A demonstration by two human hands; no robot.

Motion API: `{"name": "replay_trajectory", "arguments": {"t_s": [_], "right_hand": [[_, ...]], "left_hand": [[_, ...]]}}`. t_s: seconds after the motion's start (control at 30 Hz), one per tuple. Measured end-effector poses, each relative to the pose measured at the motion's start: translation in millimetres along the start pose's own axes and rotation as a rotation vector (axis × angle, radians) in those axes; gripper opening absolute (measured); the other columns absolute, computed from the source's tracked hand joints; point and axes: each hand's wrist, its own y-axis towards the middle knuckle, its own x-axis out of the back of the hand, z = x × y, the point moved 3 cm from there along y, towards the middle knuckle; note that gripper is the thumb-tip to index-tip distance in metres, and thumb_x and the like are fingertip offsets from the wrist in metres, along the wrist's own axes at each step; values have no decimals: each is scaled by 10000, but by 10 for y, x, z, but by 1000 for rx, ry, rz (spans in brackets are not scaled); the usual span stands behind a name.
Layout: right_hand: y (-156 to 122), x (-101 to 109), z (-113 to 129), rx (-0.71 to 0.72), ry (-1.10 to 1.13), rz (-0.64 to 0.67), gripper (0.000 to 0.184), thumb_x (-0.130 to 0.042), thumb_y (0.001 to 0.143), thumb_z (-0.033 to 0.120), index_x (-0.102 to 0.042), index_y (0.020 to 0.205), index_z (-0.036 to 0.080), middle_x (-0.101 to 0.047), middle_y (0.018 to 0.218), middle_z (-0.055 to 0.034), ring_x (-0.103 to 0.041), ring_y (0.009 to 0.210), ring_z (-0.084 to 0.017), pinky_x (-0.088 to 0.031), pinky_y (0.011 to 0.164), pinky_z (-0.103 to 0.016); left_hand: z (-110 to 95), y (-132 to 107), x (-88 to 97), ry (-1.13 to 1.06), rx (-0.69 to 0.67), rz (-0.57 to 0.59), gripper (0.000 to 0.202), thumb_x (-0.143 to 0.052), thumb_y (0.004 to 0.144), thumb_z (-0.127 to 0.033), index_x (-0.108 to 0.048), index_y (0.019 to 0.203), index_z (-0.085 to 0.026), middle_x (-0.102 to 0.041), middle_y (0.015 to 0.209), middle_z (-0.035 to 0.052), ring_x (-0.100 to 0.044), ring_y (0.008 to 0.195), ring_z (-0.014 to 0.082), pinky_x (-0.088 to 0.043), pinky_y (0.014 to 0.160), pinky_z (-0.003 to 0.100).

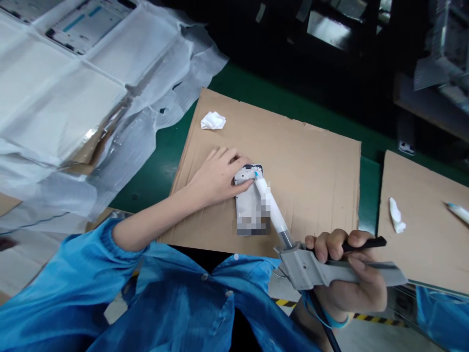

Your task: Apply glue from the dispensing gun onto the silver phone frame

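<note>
A metal phone frame point(245, 198) lies on a sheet of cardboard point(311, 171). My left hand point(223, 176) rests over its upper left part, thumb on the face and fingers along the top and side edge, gripping it. In my right hand point(348, 274) is a grey glue gun point(308, 269), fingers wrapped round its handle and black trigger. A white cartridge point(273, 208) runs from the gun, and its blue nozzle tip meets the top right part of the phone frame. Part of the frame and cartridge is blurred out by blocks.
A crumpled white tissue point(213, 121) lies near the cardboard's far left corner. At left, white trays point(106, 98) in plastic film hold phone frames point(84, 24). On the right, a second cardboard sheet point(432, 234) carries a tissue point(396, 215) and a blue-tipped tube point(459, 212).
</note>
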Motion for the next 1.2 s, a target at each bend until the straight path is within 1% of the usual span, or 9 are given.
{"name": "replay_trajectory", "arguments": {"t_s": [0.43, 0.67, 0.77, 0.87, 0.93, 1.03, 1.13, 1.2], "right_hand": [[-2, -73, 17, 18, -12, -26, 278, -664, 808, 388, -532, 1006, 244, -443, 743, 65, -431, 564, -122, -515, 656, -350], [-10, -61, 9, 13, -19, -29, 273, -673, 817, 398, -533, 998, 249, -430, 748, 62, -410, 576, -124, -502, 689, -352], [-13, -63, -17, -5, -33, -20, 301, -697, 816, 418, -529, 1001, 251, -414, 769, 61, -407, 603, -122, -500, 706, -352], [-35, -53, -38, -27, -28, 13, 378, -737, 783, 487, -603, 1056, 264, -438, 809, 46, -443, 649, -139, -525, 717, -376], [-67, -4, -12, -35, -18, 3, 459, -750, 776, 553, -664, 1139, 286, -452, 845, 32, -439, 677, -151, -531, 721, -397], [-132, 165, 98, -35, -63, -59, 580, -765, 779, 670, -727, 1266, 358, -426, 899, 19, -384, 697, -159, -502, 720, -419], [-189, 424, 200, -33, -154, -104, 648, -759, 757, 775, -782, 1325, 464, -379, 964, -2, -352, 736, -179, -473, 732, -459], [-218, 637, 193, -40, -176, -179, 611, -717, 797, 827, -800, 1331, 543, -348, 985, -12, -324, 741, -188, -466, 728, -489]], "left_hand": [[-7, 2, -15, -2, -6, -11, 372, -660, 1179, -492, -766, 1445, -254, -762, 1356, 127, -681, 1223, 343, -536, 1090, 507], [-9, 4, -10, -5, -5, -7, 369, -682, 1179, -469, -779, 1451, -239, -759, 1350, 123, -683, 1222, 335, -527, 1088, 487], [-9, -4, -15, -17, 7, -1, 381, -686, 1180, -471, -782, 1458, -228, -753, 1354, 126, -682, 1234, 336, -523, 1104, 484], [8, -3, -31, -17, 18, 9, 395, -688, 1181, -481, -777, 1471, -229, -752, 1366, 123, -681, 1253, 338, -516, 1131, 488], [28, 12, -38, -8, 19, 17, 411, -688, 1181, -500, -772, 1479, -230, -751, 1379, 122, -680, 1275, 342, -512, 1152, 494], [38, 41, -22, 11, 20, 40, 448, -665, 1191, -533, -770, 1494, -220, -747, 1389, 132, -681, 1288, 345, -511, 1170, 498], [-13, 13, 13, 52, 54, 85, 523, -638, 1198, -582, -762, 1535, -201, -750, 1421, 156, -686, 1312, 357, -515, 1183, 506], [-78, -47, 25, 103, 71, 105, 694, -664, 1167, -701, -717, 1617, -176, -735, 1542, 193, -667, 1413, 395, -500, 1236, 537]]}}
